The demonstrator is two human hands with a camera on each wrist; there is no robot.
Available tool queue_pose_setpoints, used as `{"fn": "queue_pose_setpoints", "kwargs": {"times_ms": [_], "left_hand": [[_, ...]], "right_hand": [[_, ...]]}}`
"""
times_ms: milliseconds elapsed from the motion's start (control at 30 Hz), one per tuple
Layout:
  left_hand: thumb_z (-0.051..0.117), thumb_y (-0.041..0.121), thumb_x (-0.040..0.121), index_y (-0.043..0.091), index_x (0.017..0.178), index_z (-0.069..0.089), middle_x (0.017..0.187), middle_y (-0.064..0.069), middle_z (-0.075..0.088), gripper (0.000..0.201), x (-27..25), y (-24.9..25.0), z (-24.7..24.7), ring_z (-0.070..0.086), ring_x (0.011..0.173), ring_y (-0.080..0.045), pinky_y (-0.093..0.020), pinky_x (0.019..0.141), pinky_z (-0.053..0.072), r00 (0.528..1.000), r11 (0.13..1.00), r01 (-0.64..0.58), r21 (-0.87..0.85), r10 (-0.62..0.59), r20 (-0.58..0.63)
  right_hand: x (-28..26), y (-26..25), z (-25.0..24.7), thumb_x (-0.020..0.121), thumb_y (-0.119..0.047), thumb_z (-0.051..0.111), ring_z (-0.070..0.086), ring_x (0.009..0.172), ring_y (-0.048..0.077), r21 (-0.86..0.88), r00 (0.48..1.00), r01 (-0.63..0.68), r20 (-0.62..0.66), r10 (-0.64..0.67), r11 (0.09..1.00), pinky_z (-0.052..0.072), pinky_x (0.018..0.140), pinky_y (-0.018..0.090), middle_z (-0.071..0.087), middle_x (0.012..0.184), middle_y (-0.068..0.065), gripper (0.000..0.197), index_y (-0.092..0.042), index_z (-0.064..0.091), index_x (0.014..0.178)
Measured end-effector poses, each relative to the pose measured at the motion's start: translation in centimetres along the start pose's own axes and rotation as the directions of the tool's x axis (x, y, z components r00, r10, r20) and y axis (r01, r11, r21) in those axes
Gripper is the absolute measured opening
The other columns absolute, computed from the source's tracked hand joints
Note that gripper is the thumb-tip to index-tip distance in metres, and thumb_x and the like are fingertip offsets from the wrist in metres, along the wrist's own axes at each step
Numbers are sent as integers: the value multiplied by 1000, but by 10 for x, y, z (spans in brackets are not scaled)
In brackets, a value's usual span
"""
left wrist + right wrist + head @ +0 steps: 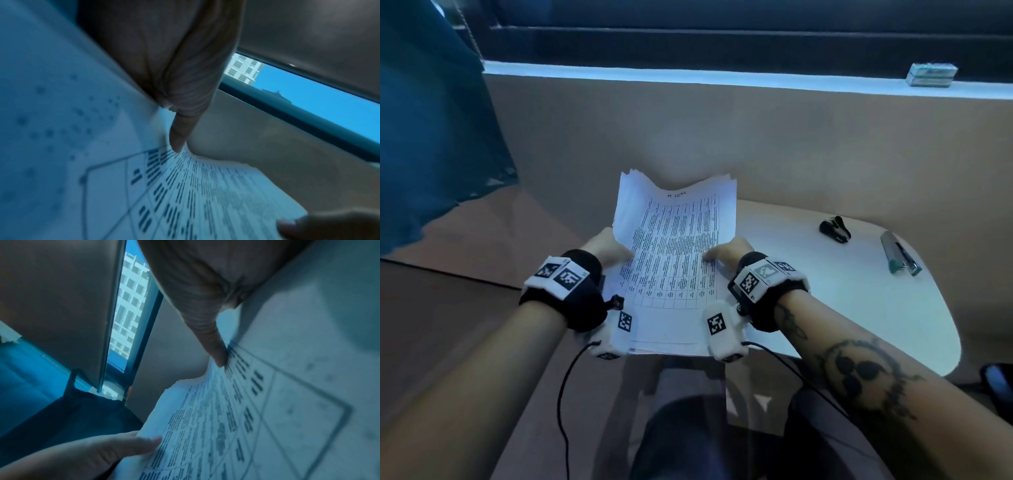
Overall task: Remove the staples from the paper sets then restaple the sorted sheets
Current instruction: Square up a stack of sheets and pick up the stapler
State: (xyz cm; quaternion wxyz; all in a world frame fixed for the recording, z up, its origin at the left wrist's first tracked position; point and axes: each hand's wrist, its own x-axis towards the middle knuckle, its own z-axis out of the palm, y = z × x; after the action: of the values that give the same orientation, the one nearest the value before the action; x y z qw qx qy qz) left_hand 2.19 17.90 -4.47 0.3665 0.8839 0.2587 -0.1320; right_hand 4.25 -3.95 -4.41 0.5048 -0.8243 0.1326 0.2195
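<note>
Evidently the paper stack [674, 246] was light and limp, sagging at its far edge above the lap, left of the white table [859, 308]; the left hand [609, 250] and right hand [729, 251] each pinched a side edge, thumbs on top; firm edge grips suited it.

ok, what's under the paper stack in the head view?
The paper stack is held by the left hand and right hand. Its right part overlaps the white table; the fingers beneath are hidden.
</note>
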Motion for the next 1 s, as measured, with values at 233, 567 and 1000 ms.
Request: {"fn": "queue_pose_setpoints", "kwargs": {"times_ms": [233,567,1000], "left_hand": [[63,10,86,1,140,24,135,-20,42,67,-32,2,24,45,121,-34,-38,91,41,989,1000,12,27,-8,-144],[59,-10,77,1,106,51,104,-17,60,32,-31,1,12,59,94,-33,-41,80,51,992,902,-127,-414,122,-41],[62,9,87,15,91,59,89,-10,67,8,-108,122,60,63,81,-22,-34,76,54,699,382,-667,-640,619,-359]], "right_hand": [[0,12,-2,79,-8,72,58,95,28,3,999,44,29,-44,999,48,92,39,59,95,13,48,6,49,119],[-30,9,-1,87,-1,47,60,82,30,-215,887,419,-110,-448,882,55,73,39,61,98,17,28,-5,53,114],[-86,24,-127,85,-10,65,57,75,17,-22,493,760,-632,-599,649,44,57,5,60,86,5,21,-7,57,104]]}}
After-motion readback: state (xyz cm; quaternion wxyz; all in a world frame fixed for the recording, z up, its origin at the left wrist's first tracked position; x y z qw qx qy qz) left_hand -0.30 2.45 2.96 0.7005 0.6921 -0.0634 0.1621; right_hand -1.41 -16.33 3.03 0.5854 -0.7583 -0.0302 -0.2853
